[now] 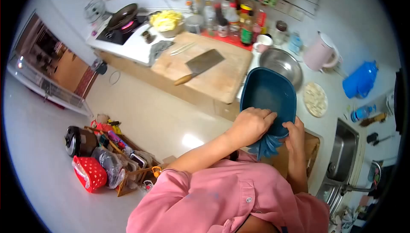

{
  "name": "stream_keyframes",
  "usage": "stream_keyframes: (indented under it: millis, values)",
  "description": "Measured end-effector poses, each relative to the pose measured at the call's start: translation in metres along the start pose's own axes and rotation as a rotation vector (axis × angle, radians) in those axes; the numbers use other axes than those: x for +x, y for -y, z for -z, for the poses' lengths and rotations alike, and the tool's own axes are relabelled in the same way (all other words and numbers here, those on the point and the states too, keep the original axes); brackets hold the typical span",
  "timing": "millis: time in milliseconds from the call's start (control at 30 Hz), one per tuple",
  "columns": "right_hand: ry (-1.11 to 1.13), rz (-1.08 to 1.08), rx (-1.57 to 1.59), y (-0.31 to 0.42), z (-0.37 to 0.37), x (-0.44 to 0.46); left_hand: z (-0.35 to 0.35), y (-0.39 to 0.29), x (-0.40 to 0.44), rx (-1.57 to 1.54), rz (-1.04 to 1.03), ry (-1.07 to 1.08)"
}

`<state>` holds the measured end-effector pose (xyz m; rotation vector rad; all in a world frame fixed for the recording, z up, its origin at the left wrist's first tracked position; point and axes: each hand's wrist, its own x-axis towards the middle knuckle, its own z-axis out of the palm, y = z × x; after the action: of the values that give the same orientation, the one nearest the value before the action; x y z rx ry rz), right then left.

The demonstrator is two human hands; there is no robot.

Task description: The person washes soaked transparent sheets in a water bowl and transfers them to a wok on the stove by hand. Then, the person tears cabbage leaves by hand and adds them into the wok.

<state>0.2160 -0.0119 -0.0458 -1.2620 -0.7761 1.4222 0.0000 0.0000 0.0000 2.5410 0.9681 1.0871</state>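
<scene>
Blue bowl [261, 77] is before my chest, near the table [334, 100]. My right grip [294, 131] is clamped on its rim; my left grip [255, 124] reaches inside, fingers bent, closure undeterminable.

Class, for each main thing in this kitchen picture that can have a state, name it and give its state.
Blue bowl, held up, contents unclear
Left hand, fingers reaching inside the bowl
Right hand, gripping the bowl's rim
Cleaver, lying flat on the cutting board
Burner, glowing
Pan, on the stove
Kettle, upright
Plate, loaded with pale food
Yellow food, heaped
</scene>
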Motion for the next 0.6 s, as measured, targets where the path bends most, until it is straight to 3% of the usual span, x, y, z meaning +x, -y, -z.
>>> stream_keyframes:
  millis: [67,100,133,400,600]
  values:
    - [0.058,0.011,-0.027,0.011,0.001,0.021,-0.001,0.0,0.007,0.0,0.038,-0.104]
    - [0.114,-0.003,0.077,-0.038,-0.127,0.007,0.096,0.049,-0.062,0.095,0.057,-0.05]
    - [0.14,-0.011,0.076,-0.039,-0.156,0.008,0.113,0.058,-0.075,0.114,0.091,-0.073]
    - [0.391,-0.143,-0.066,-0.074,-0.333,0.048,0.218,0.142,-0.166,0.255,0.388,-0.236]
    - [0.478,-0.16,-0.133,-0.114,-0.458,0.098,0.28,0.23,-0.212,0.3,0.558,-0.223]
